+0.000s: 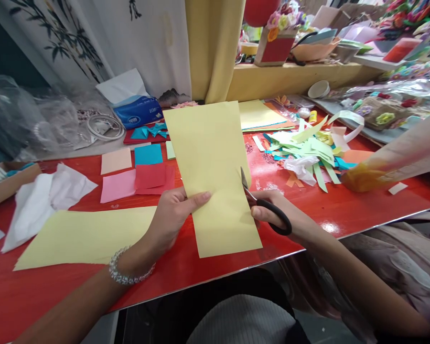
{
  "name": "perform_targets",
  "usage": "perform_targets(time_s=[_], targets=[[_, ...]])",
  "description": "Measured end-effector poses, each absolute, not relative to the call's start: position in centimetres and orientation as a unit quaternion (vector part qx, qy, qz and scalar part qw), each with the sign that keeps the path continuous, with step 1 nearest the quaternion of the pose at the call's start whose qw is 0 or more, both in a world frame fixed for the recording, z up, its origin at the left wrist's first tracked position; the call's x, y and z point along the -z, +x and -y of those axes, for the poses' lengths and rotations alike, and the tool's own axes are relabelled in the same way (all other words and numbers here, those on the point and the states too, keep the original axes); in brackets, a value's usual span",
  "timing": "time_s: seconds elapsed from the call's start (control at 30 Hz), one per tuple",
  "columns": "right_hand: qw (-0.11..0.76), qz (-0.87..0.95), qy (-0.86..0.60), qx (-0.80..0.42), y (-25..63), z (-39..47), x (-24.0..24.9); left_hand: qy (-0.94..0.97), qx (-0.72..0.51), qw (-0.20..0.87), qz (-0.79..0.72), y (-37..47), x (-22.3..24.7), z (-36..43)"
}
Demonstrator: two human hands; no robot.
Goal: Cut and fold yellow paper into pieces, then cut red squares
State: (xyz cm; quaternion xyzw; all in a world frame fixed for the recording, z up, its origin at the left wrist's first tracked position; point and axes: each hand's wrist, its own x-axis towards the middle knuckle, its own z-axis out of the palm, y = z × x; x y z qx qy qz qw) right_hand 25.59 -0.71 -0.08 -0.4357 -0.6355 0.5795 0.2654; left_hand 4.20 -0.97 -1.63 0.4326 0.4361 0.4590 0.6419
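A long sheet of pale yellow paper (215, 148) is raised above the red table, its lower end towards me. My left hand (172, 215) pinches its left edge, thumb on top and fingers behind. At the right edge, my right hand (275, 205) grips black-handled scissors (274, 217). One blade shows over the paper; the other is hidden, so how far the blades are apart I cannot tell. Another yellow sheet (89, 234) lies flat on the table, partly under my left forearm.
Pink, red and blue paper squares (148, 155) lie behind my left hand, near a blue tissue pack (138, 112). Green paper strips (315, 148) are heaped to the right, beside a tilted clear cup with orange liquid (365, 174). White tissues (46, 196) lie left.
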Motion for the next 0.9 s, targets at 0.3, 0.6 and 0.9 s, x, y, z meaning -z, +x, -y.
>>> perform_targets(time_s=[0.3, 0.6, 0.9], targets=[[0.277, 0.631, -0.45, -0.568, 25.3, 0.9, 0.1, 0.433, -0.469, 0.644, -0.421, 4.2, 2.1, 1.0], [0.306, 0.604, -0.444, -0.588, 24.9, 1.3, 0.4, 0.435, -0.475, 0.645, -0.412, 4.2, 2.1, 0.9], [0.328, 0.59, -0.45, -0.584, 24.4, 1.4, 0.7, 0.433, -0.477, 0.645, -0.411, 4.3, 2.0, 1.0]])
